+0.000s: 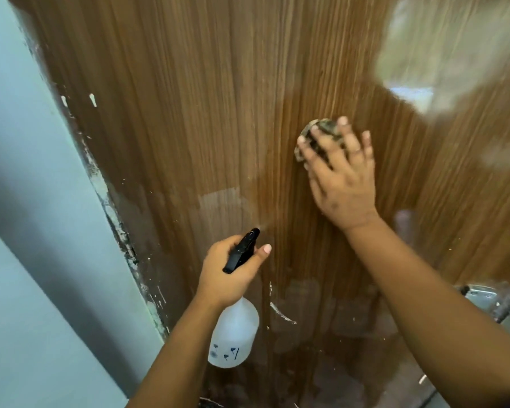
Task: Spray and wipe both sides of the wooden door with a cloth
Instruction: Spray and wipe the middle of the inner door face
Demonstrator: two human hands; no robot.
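The wooden door [206,107] fills most of the view, brown with vertical grain and a glossy sheen. My left hand [228,267] grips a white spray bottle [233,334] by its black trigger head, nozzle aimed at the door, a faint mist leaving it. My right hand [340,178] presses a bunched greyish cloth [315,131] flat against the door, fingers spread over it. Most of the cloth is hidden under the fingers.
A pale green wall [27,201] runs down the left, meeting the door along a chipped, paint-flecked edge [112,207]. A metal latch or hinge plate [480,295] shows at the lower right. White paint marks dot the door's lower part.
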